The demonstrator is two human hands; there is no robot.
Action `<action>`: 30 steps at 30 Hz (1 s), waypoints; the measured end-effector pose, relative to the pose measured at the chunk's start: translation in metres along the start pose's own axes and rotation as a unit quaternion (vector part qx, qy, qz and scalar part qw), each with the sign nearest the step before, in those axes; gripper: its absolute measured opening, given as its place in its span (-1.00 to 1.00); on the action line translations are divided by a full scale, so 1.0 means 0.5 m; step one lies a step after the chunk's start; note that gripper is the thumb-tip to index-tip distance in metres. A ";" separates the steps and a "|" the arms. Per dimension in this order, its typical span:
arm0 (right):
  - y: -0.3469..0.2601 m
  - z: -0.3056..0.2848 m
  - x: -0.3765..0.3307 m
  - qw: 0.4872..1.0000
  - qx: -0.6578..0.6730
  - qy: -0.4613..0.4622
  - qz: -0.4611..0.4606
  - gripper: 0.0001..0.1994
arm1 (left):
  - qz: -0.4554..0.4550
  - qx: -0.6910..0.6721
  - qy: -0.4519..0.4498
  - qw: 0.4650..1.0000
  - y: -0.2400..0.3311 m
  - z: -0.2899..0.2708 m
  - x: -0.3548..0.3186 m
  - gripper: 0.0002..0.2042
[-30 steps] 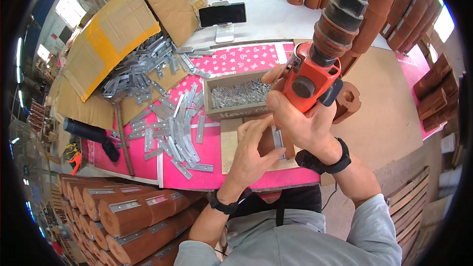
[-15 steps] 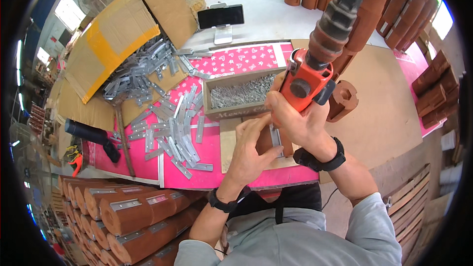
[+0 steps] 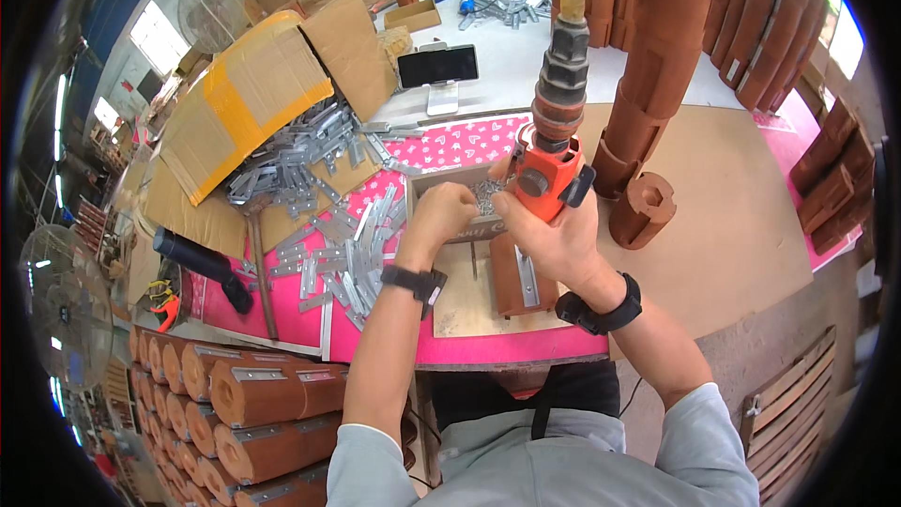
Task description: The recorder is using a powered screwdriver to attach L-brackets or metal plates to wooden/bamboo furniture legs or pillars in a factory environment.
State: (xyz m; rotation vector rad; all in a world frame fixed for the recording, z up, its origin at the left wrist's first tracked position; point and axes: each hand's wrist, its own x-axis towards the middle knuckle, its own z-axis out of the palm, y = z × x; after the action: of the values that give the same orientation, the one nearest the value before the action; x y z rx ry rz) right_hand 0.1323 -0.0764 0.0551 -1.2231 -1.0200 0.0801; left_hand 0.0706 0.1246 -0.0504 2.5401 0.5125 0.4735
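Note:
My right hand (image 3: 563, 235) is wrapped round a red air-powered driver (image 3: 549, 178) with a dark knob and a hose fitting on top. Beneath it, a reddish-brown grooved block (image 3: 508, 282) lies on a pale board (image 3: 455, 305), a metal strip (image 3: 527, 274) along its upper face. My left hand (image 3: 439, 218) reaches over the near side of a grey wooden box (image 3: 418, 190) that holds small silver screws (image 3: 488, 195). Its fingers are curled together at the screws; what they pinch, if anything, is hidden. The driver's lower end is hidden behind my right hand.
Loose metal strips (image 3: 361, 249) spill from a tipped cardboard box (image 3: 239, 99) at left, beside a hammer (image 3: 259, 272). A phone on a stand (image 3: 438, 66) stands behind. Brown cylinders rise at right near a short one (image 3: 643, 211); more are stacked (image 3: 272, 390) lower left.
My left hand has left the brown block and moved up and left to the screw box. The driver has swung more upright, still in my right hand. The view has shifted slightly.

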 end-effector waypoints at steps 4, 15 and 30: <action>-0.002 0.005 0.000 1.000 0.001 0.010 -0.004 -0.73 | -0.032 -0.042 -0.107 0.993 -0.095 0.067 0.036 -0.79; -0.001 0.001 0.000 0.999 0.021 0.003 0.025 -0.75 | -0.046 -0.050 0.084 0.994 0.039 0.001 -0.011 -0.79; -0.022 0.001 0.010 0.998 0.048 0.038 0.021 -0.77 | -0.135 -0.492 0.090 0.856 0.166 -0.043 -0.236 -0.92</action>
State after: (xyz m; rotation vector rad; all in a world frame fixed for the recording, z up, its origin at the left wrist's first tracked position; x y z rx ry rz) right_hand 0.1294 -0.0777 0.0668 -1.1525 -0.9146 0.1142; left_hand -0.0189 0.0150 -0.0155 1.4236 0.5037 0.6535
